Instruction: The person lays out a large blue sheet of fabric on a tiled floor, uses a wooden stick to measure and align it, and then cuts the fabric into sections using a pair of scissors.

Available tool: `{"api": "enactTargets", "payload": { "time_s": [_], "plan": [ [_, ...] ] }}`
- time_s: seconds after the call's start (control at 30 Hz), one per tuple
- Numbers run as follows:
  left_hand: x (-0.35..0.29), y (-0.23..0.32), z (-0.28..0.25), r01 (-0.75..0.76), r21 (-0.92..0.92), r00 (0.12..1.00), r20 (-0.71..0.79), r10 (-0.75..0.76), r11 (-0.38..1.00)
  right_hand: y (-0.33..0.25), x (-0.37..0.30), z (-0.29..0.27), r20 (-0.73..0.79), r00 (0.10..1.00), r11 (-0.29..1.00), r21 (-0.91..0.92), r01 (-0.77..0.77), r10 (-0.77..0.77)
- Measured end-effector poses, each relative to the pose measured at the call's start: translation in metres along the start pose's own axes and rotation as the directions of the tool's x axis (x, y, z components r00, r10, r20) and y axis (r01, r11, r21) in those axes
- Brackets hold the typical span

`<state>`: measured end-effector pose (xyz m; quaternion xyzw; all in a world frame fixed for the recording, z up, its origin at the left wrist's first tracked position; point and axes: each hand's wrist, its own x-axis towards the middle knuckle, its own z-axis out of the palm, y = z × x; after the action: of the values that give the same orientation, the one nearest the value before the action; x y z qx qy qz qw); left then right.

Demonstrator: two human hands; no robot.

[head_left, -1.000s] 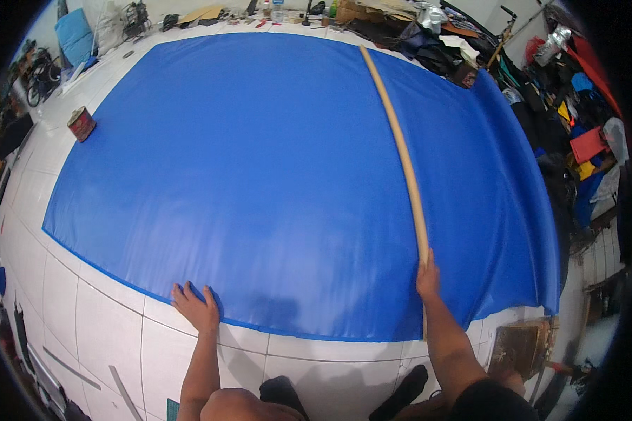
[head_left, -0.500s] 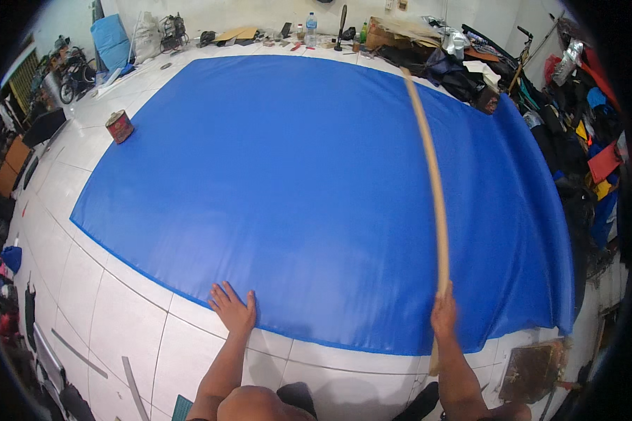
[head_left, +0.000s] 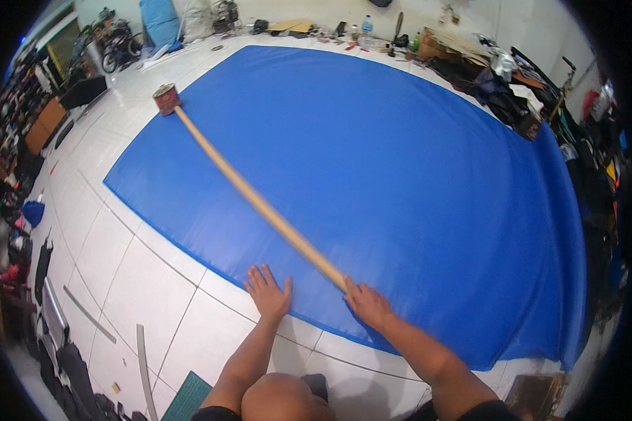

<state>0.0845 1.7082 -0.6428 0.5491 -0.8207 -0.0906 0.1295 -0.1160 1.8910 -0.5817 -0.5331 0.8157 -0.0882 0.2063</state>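
Observation:
A large blue sheet (head_left: 400, 175), smooth and slightly shiny, lies spread over white floor tiles. My left hand (head_left: 268, 292) rests flat on its near edge with fingers spread. My right hand (head_left: 369, 303) grips the near end of a long wooden stick (head_left: 260, 205). The stick slants across the sheet toward the far left. Its far end reaches a worn red can (head_left: 166, 99) at the sheet's left edge; I cannot tell if they touch. Along the right side the sheet bunches into loose folds.
Dark fabric and mixed clutter (head_left: 495, 91) pile up along the right side and far right corner. Bottles (head_left: 366, 28) and small items line the back wall. A green mat (head_left: 187, 394) and thin grey strips (head_left: 146, 372) lie on the near left tiles.
The stick has swung left across the sheet, from upright on the right to a slant toward the can. My right hand has moved left with it; the view has also shifted.

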Motion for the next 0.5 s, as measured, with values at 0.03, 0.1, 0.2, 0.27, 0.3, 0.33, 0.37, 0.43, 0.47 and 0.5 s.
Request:
{"api": "enactTargets", "payload": {
  "time_s": [0.03, 0.1, 0.2, 0.27, 0.3, 0.33, 0.37, 0.43, 0.47, 0.5],
  "plan": [
    [-0.001, -0.001, -0.001, 0.001, -0.001, 1.000, 0.007, -0.001, 1.000, -0.005, -0.005, 0.001, 0.043, 0.998, 0.999, 0.001, 0.046, -0.046],
    [-0.002, -0.007, 0.001, -0.007, -0.007, 1.000, -0.023, 0.006, 1.000, -0.010, -0.006, -0.012, 0.092, 0.992, 0.996, -0.036, 0.087, -0.084],
    [-0.001, -0.004, 0.002, -0.005, -0.031, 1.000, -0.031, 0.005, 1.000, 0.005, -0.008, -0.020, 0.109, 0.990, 0.993, -0.055, 0.101, -0.095],
    [0.000, -0.003, 0.001, -0.003, -0.027, 0.999, -0.034, 0.002, 1.000, 0.014, -0.013, -0.028, 0.105, 0.993, 0.997, -0.053, 0.061, -0.055],
    [-0.001, -0.008, 0.002, 0.003, -0.013, 0.999, -0.041, -0.004, 1.000, 0.015, -0.020, -0.037, 0.108, 0.994, 0.998, -0.054, 0.029, -0.023],
    [0.000, -0.012, 0.003, 0.010, 0.002, 0.999, -0.049, -0.010, 1.000, 0.017, -0.023, -0.041, 0.111, 0.994, 0.999, -0.053, -0.001, 0.007],
    [0.002, -0.008, 0.001, 0.019, -0.023, 0.999, -0.036, -0.020, 1.000, 0.027, -0.030, -0.043, 0.077, 0.996, 0.998, -0.046, -0.049, 0.053],
    [0.005, -0.002, -0.010, 0.039, -0.061, 0.999, -0.001, -0.039, 0.997, 0.052, -0.045, -0.038, 0.015, 0.990, 0.990, -0.017, -0.143, 0.143],
    [0.011, 0.005, -0.021, 0.078, -0.110, 0.994, 0.081, -0.069, 0.991, 0.069, -0.049, -0.039, -0.033, 0.978, 0.978, -0.013, -0.208, 0.208],
    [0.022, 0.012, -0.036, 0.119, -0.157, 0.981, 0.169, -0.092, 0.980, 0.085, -0.052, -0.039, -0.080, 0.958, 0.961, -0.008, -0.277, 0.275]
  ]
}}
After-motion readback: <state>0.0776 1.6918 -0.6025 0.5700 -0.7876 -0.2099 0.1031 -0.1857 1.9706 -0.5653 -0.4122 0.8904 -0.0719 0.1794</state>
